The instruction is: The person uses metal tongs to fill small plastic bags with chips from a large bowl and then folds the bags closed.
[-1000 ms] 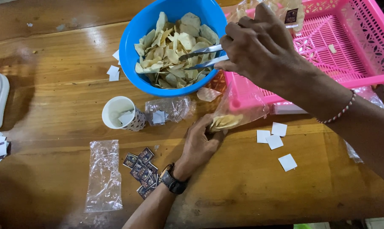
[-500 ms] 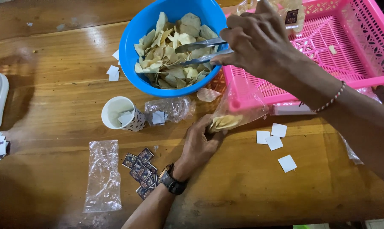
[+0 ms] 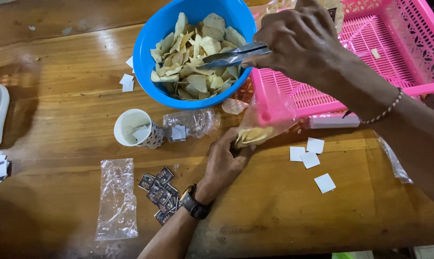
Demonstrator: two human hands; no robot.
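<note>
One blue bowl [image 3: 152, 29] heaped with pale chips [image 3: 198, 52], and the right hand [image 3: 298, 41] is clenched around one pair of metal tongs [image 3: 231, 56], tips pressed together over the pile. Down on the counter [image 3: 274, 211], the left hand [image 3: 224, 160] pinches the mouth of one small clear bag [image 3: 262, 122] (a few yellowish, curled chips sit in it), right against the pink basket [image 3: 409, 48]. Three white paper squares [image 3: 310, 159] lie just right of the bag, one paper cup [image 3: 133, 128] to its left, one empty plastic bag [image 3: 115, 199] nearer the counter edge.
</note>
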